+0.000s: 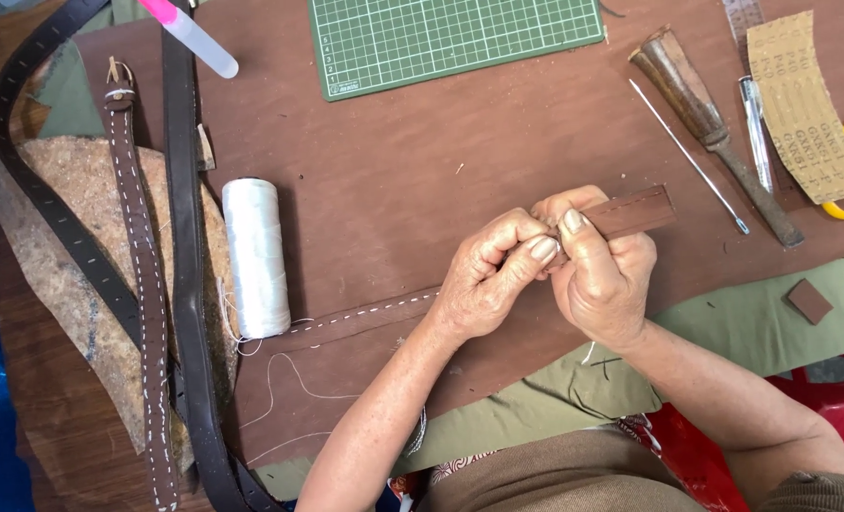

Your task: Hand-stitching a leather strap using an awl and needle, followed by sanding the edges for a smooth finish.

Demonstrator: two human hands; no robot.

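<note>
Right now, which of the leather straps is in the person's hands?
The brown stitched strap lying across the mat, pinched by both hands; the three other straps lie untouched at left.

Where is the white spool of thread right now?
In the head view, the white spool of thread lies on the brown leather sheet, left of the left hand, beside the dark leather belts.

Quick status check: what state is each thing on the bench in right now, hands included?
Left hand: fingers pinched on the brown leather strap.
Right hand: gripping the same strap.
Brown leather strap: partly stitched, lying across the mat.
White thread spool: on its side, thread trailing.
Stitched belt: lying flat, untouched.
Dark belts: lying flat.
Awl: set down.
Wooden-handled tool: set down.
Green cutting mat: unused.
</note>
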